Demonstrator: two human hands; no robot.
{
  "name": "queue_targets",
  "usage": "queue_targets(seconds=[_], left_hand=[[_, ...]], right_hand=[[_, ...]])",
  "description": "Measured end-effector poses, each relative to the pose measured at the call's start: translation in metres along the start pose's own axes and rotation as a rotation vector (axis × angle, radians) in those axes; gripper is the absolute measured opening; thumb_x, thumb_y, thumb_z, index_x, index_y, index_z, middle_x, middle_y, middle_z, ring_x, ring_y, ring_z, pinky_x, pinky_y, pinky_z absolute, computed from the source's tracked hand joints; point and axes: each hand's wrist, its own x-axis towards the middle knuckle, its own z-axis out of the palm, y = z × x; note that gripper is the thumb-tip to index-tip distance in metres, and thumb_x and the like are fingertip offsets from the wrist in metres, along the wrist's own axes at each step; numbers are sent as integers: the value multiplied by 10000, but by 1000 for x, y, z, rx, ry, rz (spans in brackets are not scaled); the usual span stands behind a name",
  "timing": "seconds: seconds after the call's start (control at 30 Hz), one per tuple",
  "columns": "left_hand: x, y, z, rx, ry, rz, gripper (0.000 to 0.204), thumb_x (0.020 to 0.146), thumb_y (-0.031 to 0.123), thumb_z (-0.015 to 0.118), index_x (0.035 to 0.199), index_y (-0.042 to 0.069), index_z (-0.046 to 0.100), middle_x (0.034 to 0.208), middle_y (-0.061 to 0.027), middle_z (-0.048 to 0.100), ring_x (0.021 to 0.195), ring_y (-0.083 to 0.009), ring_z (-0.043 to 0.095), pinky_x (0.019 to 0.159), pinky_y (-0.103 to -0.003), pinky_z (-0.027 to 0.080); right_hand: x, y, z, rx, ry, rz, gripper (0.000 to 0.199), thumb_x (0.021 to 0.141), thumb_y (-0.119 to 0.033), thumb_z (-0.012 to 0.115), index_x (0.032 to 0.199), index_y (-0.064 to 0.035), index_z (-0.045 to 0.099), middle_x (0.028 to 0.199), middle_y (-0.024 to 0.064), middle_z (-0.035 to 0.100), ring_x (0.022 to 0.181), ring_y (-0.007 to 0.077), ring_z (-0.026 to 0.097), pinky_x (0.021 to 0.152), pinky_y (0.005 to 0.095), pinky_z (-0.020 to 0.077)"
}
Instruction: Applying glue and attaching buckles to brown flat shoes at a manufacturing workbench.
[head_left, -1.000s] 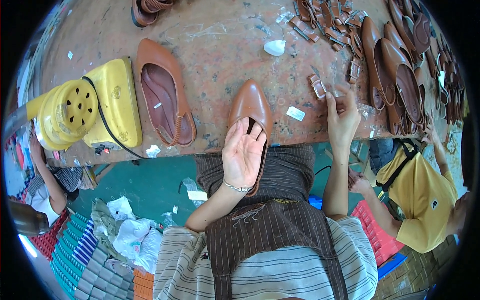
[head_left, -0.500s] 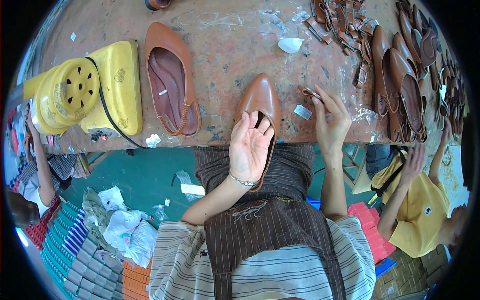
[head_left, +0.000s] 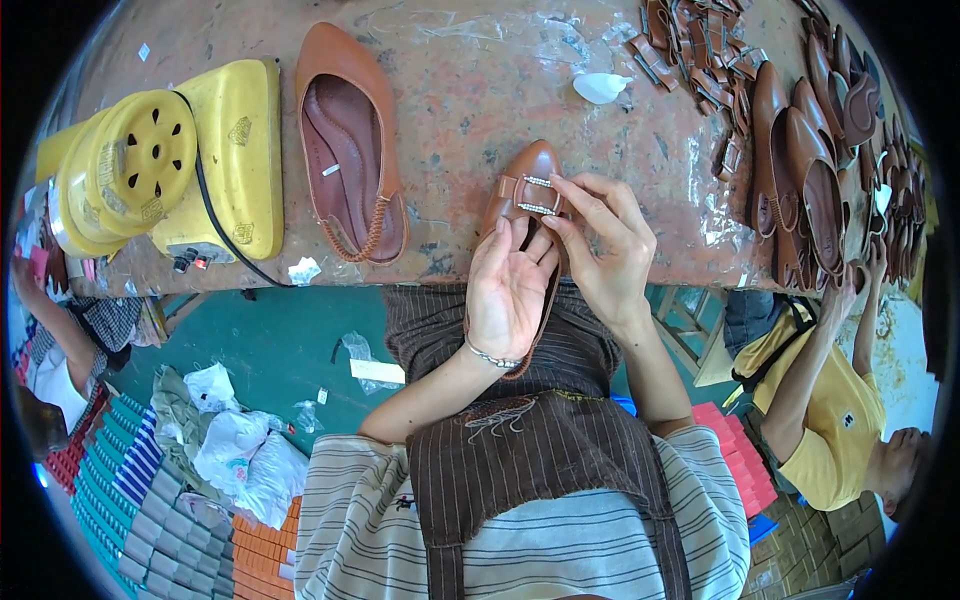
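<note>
Head cam: shoe [head_left: 533,159] across tbl edge [head_left: 425,281], gap L.

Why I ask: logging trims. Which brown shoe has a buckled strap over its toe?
The held shoe, left hand at its opening, right hand at the buckle. The leftmost shoe has a bare toe; those stacked at right show no clear buckle.

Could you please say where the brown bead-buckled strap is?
Head view, above and right of centre: the strap is over the pointed brown shoe's toe, held by the right hand.
</note>
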Motion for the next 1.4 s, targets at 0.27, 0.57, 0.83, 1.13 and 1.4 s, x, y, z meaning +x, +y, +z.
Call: queue_targets(seconds=[0.27,0.57,0.83,1.13,1.4], left_hand=[[0,0,3,-15,-29,-1,404,1003,247,388,1341,26,367,1328,-92,467,1238,-267,419,1077,-430,322],[-1,-1,3,22,-23,7,445,996,286,407,1357,34,347,1331,-75,465,1241,-250,415,1073,-426,327],[13,3,16,241,280,-20,245,914,163,608,1121,34,592,1048,-46,634,937,-141,621,798,-277,528],[-27,16,7,287,49,-169,83,887,74,617,954,29,594,910,-25,647,796,-91,620,700,-220,503],[-30,52,107,321,-402,-273,250,902,35,574,1146,-2,539,1078,-69,626,994,-121,602,879,-265,498]], right_hand=[[1,-2,0,40,-39,79,408,663,55,731,1056,-40,677,965,101,596,812,214,597,671,296,503],[4,-8,-4,57,-78,195,362,676,37,733,1028,-34,689,913,79,569,731,140,577,586,247,478],[1,-3,-6,125,-60,153,348,694,42,717,1032,-38,695,936,82,570,765,131,573,691,235,472],[2,36,-40,302,318,303,224,875,-18,593,1093,1,643,992,35,582,897,98,562,803,242,455],[38,63,-31,210,263,145,383,806,-22,661,1180,-9,580,993,68,587,929,162,571,834,280,456]])
